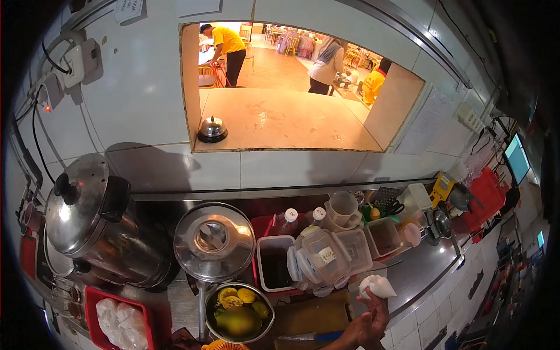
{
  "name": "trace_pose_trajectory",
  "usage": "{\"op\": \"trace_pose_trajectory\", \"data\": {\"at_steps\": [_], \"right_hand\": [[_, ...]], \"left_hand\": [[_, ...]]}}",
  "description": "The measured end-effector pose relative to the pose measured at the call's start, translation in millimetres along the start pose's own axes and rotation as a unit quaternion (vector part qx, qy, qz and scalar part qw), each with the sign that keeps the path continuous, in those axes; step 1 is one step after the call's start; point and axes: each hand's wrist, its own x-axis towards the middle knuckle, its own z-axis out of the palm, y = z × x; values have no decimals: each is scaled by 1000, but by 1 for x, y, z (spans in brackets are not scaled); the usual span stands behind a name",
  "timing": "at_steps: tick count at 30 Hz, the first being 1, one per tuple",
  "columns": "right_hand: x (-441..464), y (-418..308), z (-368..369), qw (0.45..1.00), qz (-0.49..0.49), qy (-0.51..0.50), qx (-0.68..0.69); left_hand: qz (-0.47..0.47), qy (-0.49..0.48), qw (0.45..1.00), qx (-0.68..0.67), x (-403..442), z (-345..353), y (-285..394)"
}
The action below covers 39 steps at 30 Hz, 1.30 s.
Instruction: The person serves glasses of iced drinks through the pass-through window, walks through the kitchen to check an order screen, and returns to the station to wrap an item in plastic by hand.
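Note:
At the lower right, my right hand [374, 322] is raised with its fingers closed around a small, rounded white bag [378, 286]. What fills the bag cannot be made out. Below the hand, a knife with a blue handle [329, 336] lies by a brown cutting board [321, 314]. A dark shape that looks like part of my left hand [185, 339] shows at the bottom edge, its fingers unclear. Near it are an orange ridged item [224, 345], cut off by the frame, and a metal bowl [270, 322] holding yellow and green citrus fruit, some of it cut.
A large steel pot [111, 233] stands left, beside a lidded round metal vessel [214, 242]. A red basket [88, 315] holds plastic bags. Plastic containers [329, 256] are stacked ahead. Beyond the serving window, a bell [212, 129] sits on the ledge [280, 119]; several people are farther back.

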Motion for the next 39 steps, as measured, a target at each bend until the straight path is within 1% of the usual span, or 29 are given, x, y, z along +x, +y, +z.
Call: {"op": "trace_pose_trajectory", "data": {"at_steps": [2, 4, 5, 6, 7, 8, 9, 10, 11, 13, 14, 16, 17, 21, 25, 28, 31, 34, 36, 37, 38, 39], "right_hand": [[0, 1, -1, 1000, -4, 0, 1], [-1, 5, -5, 1000, -8, -1, 2], [-1, 8, -9, 999, -18, -34, -13], [-1, 10, -11, 997, -28, -66, -28], [-1, 9, -11, 997, -28, -66, -28], [-1, 7, -10, 997, -23, -65, -27], [-1, 5, -10, 998, -17, -63, -26], [-1, 5, -10, 998, -17, -63, -26], [-1, 4, -11, 997, -14, -66, -34], [-2, 6, -13, 997, -11, -69, -41], [-3, 10, -15, 996, -14, -72, -49], [-4, 12, -16, 995, -18, -75, -57], [-4, 11, -15, 996, -14, -70, -53], [-4, 13, -12, 998, -10, -56, -35], [-5, 12, -13, 997, 6, -59, -42], [-2, 6, -10, 998, -5, -50, -38], [0, 1, -7, 999, 7, -36, -33], [0, 5, -7, 999, -3, -26, -26], [-3, 11, -13, 996, -4, -42, -84], [-2, 9, -11, 996, -3, -43, -84], [-1, 5, -9, 996, -5, -40, -85], [-1, 3, -8, 996, -6, -38, -86]], "left_hand": [[5, -44, 994, 99, 10, -11, -7], [3, -65, 977, 202, 25, -28, -21], [-2, -69, 969, 239, 31, -38, -29], [-16, -70, 962, 262, 31, -46, -38], [-33, -71, 955, 287, 32, -52, -34], [-33, -71, 955, 288, 20, -35, -15], [93, -56, 928, 356, -4, -3, 19], [217, -40, 882, 416, -17, 14, 38], [217, -41, 882, 416, -17, 13, 35], [135, -9, 955, 265, -14, 9, 22], [92, 7, 978, 185, -13, 6, 14], [4, 39, 999, 21, -9, 2, 6], [-4, 30, 1000, 2, -5, 1, 3], [9, -41, 996, 83, 3, -6, -2], [17, -77, 987, 139, 10, -11, -8], [22, -89, 983, 159, 12, -12, -8], [28, -102, 979, 176, 14, -12, -2], [49, -127, 975, 178, 10, -11, 2], [53, -153, 972, 171, 16, -17, 2], [57, -164, 970, 169, 20, -22, -4], [57, -163, 970, 168, 25, -27, -15], [44, -124, 969, 209, 32, -33, -33]]}}
